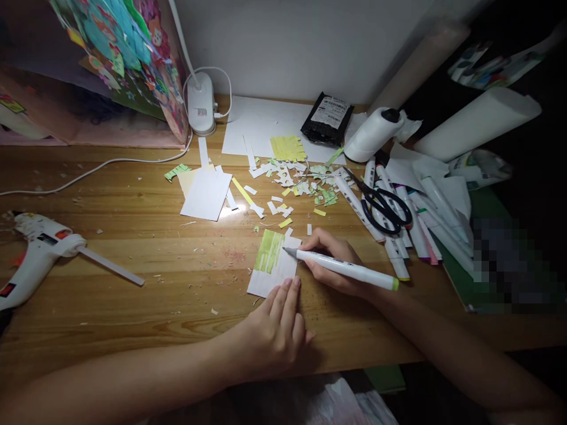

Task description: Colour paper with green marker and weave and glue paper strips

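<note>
My right hand [333, 260] grips a white marker [349, 269] with a green end. Its grey tip touches a small white piece of paper [267, 284] on the table. Yellow-green strokes cover the upper left of this paper; its right and lower parts are white. My left hand [279, 321] rests at the paper's lower right edge, with extended fingertips pressing on it and the other fingers bent. Just beyond the paper lie scattered paper scraps [283, 207] in white, yellow and green.
Black-handled scissors [385, 215] lie on several markers [410, 218] at right. A glue gun [39, 251] lies at left. White paper cards [206, 193], a fringed yellow piece [287, 149], a black packet [326, 120] and a white roll [370, 139] are farther back, near a lamp base [201, 105].
</note>
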Available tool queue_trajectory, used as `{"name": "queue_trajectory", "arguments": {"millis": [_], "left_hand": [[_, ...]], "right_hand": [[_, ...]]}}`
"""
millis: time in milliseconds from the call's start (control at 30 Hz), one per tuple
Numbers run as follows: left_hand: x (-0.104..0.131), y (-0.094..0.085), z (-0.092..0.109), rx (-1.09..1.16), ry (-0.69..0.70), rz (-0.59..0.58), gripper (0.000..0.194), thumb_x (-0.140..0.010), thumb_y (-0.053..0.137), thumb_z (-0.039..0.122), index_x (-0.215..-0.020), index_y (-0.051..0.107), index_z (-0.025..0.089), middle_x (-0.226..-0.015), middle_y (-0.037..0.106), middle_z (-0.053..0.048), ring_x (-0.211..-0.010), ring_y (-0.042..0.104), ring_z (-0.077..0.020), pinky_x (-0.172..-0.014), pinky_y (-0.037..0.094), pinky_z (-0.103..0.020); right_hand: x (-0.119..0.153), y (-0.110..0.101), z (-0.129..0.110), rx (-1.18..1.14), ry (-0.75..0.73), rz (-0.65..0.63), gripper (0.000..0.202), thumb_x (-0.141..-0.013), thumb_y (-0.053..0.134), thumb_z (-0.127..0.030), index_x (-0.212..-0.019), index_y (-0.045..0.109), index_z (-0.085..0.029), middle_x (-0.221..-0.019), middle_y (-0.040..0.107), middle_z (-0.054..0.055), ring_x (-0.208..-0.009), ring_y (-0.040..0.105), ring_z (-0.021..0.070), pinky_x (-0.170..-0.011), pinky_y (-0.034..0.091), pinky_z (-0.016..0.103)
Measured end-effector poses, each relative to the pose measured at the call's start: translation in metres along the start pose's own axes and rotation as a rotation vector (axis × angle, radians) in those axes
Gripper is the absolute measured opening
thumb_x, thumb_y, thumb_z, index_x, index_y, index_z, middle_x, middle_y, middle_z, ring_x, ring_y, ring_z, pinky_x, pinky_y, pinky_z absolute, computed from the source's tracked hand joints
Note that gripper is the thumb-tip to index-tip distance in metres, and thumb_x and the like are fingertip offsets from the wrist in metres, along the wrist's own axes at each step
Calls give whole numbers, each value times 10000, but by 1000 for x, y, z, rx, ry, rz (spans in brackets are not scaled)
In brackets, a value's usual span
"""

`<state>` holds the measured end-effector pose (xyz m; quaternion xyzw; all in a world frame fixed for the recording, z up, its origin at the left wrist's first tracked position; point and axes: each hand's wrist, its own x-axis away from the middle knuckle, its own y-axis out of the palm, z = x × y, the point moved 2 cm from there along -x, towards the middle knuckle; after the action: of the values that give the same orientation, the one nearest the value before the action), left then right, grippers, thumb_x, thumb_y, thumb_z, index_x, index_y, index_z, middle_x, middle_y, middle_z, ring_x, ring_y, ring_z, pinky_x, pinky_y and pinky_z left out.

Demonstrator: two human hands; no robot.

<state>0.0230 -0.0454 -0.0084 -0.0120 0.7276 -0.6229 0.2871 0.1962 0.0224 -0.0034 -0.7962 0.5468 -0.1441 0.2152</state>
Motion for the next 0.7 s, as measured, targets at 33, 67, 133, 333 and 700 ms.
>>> {"name": "queue_trajectory", "arguments": {"millis": [33, 67, 133, 333, 700], "left_hand": [[0, 1, 0, 4, -1, -1, 263, -881, 465, 294, -825, 548, 51, -1106, 602, -294, -1092, 572, -335, -891, 497, -389], [1, 1, 1, 7, -2, 3, 253, -872, 479, 290, -828, 545, 49, -1110, 598, -299, -1095, 569, -339, -896, 494, -393], [1, 2, 1, 10, -2, 6, 245, -865, 490, 285, -828, 540, 47, -1112, 593, -307, -1096, 567, -344, -900, 490, -396], [-1, 0, 0, 15, 11, 1, 246, -863, 475, 275, -807, 547, 46, -1099, 596, -310, -1078, 576, -350, -874, 514, -390], [-1, -1, -1, 15, 13, 9, 263, -879, 460, 279, -809, 554, 43, -1090, 603, -306, -1072, 582, -341, -865, 525, -385]], "right_hand": [[0, 0, 0, -2, 9, 13, 124, -741, 562, -210, -845, 495, -201, -681, 555, -21, -559, 485, 116, -512, 368, 229], [1, 0, 1, 0, 19, 31, 130, -749, 559, -211, -861, 496, -201, -700, 563, -17, -567, 489, 117, -516, 371, 229], [1, 0, 2, 9, 24, 57, 140, -761, 554, -218, -887, 496, -201, -733, 572, -8, -580, 497, 118, -523, 379, 229], [0, 0, 0, 9, 3, 22, 142, -768, 555, -234, -892, 501, -191, -709, 556, -9, -572, 497, 116, -519, 382, 226], [0, 0, 0, -59, 62, 9, 139, -779, 560, -253, -890, 514, -182, -728, 588, 9, -595, 521, 124, -535, 398, 231]]}}
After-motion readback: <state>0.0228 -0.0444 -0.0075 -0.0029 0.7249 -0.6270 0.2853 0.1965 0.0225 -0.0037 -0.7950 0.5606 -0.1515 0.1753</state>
